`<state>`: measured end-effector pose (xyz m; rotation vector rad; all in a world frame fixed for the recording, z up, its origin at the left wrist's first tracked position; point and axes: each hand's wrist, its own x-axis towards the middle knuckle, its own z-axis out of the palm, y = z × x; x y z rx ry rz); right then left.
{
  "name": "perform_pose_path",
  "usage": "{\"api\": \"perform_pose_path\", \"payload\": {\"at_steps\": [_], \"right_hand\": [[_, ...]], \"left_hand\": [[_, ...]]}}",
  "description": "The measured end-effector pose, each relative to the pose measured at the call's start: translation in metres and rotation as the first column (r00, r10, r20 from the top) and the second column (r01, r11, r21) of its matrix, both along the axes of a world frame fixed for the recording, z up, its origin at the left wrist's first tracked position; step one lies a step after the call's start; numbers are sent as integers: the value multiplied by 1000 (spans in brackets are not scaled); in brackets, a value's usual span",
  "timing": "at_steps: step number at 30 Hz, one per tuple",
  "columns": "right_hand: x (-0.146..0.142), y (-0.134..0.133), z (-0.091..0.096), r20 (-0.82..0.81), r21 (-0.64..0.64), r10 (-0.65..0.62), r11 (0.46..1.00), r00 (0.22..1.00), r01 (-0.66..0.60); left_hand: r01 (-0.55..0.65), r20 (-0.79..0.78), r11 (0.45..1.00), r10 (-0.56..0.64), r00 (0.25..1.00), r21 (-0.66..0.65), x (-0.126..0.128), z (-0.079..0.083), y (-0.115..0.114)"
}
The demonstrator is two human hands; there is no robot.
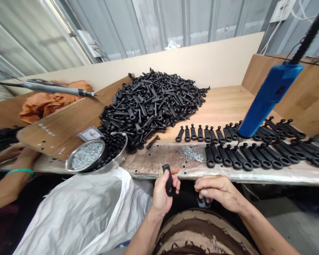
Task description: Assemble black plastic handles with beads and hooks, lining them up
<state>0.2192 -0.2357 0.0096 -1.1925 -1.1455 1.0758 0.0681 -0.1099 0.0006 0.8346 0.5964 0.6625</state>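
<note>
My left hand (162, 193) is closed round one black plastic handle piece (168, 180), held upright just below the bench's front edge. My right hand (217, 188) is beside it with fingers curled together; what they pinch is too small to name. A small heap of silver screws (191, 154) lies on the bench just above both hands. Two rows of black handle pieces (244, 154) lie side by side to the right. A big pile of the same black pieces (154, 102) fills the middle of the bench.
A blue powered screwdriver (268, 95) hangs over the rows at right. A metal bowl of screws (87, 158) and a bowl of black parts (115, 143) stand at left, above a white sack (79, 216). Another person's arm with a green wristband (18, 172) is at far left.
</note>
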Motion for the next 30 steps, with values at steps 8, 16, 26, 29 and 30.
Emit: {"api": "perform_pose_path", "payload": {"at_steps": [8,16,26,29,30], "right_hand": [[-9,-16,-17,238,-128,-21,990,971,53],[5,-8,-7,383,116,-238,971,892,210],[-6,8,-4,-26,80,-395,915,918,396],[-12,12,-6,-103,75,-398,911,911,406],[-13,12,-6,-118,73,-404,908,907,414]], "left_hand": [[104,-49,989,-110,993,-108,-15,-22,-8],[358,25,926,-357,934,-117,-2,-15,-13],[224,-284,906,-123,951,359,27,-11,-26],[189,-327,845,-19,945,500,29,-13,-29],[177,-335,819,20,942,545,29,-13,-29]]}}
